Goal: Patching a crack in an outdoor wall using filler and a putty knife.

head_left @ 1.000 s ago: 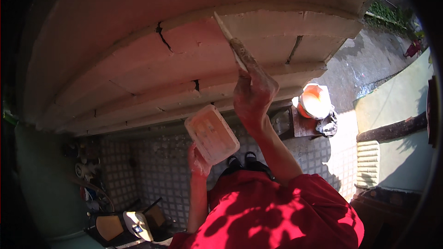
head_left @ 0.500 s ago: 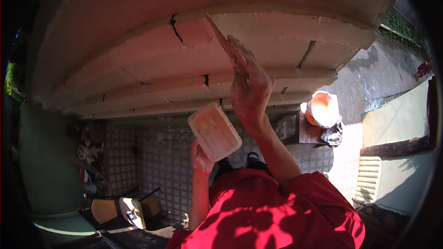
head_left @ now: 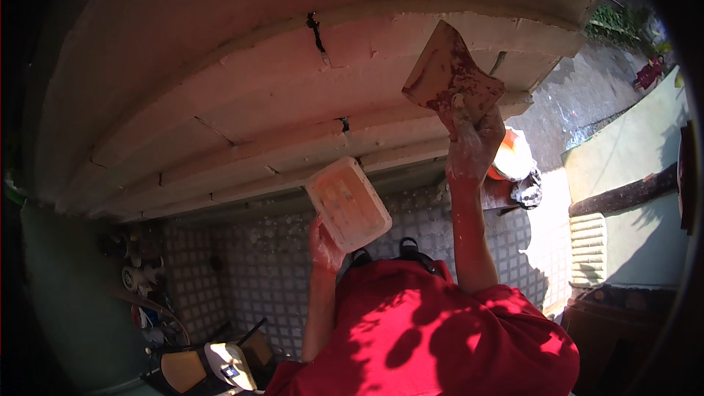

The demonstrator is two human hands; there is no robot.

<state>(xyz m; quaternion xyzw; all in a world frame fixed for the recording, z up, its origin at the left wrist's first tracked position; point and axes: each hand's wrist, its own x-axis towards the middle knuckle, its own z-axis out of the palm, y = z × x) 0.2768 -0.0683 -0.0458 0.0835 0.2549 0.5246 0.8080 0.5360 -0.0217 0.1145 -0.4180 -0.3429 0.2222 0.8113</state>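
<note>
My right hand [head_left: 473,148], smeared with pale paste, is closed round the grip of a wide putty knife [head_left: 447,73]. Its broad blade is stained with dried reddish paste and stands in front of the stepped, pale ceiling moulding [head_left: 271,92], apart from or touching it I cannot tell. In my left hand [head_left: 324,246] is a shallow plastic tub [head_left: 350,205], tilted, with smears of paste inside. Dark cracks [head_left: 317,33] run across the moulding's ledges to the left of the blade.
A bucket [head_left: 513,158] with an orange side stands on a low stool at the right, beside a crumpled plastic bag [head_left: 526,192]. Chairs [head_left: 183,370] stand at the lower left, near assorted items [head_left: 143,279] along the green wall. Tiled floor [head_left: 253,264] lies below.
My right hand has moved right, away from the crack, and turned the putty knife so its blade faces me broadside. The tub in my left hand has shifted slightly.
</note>
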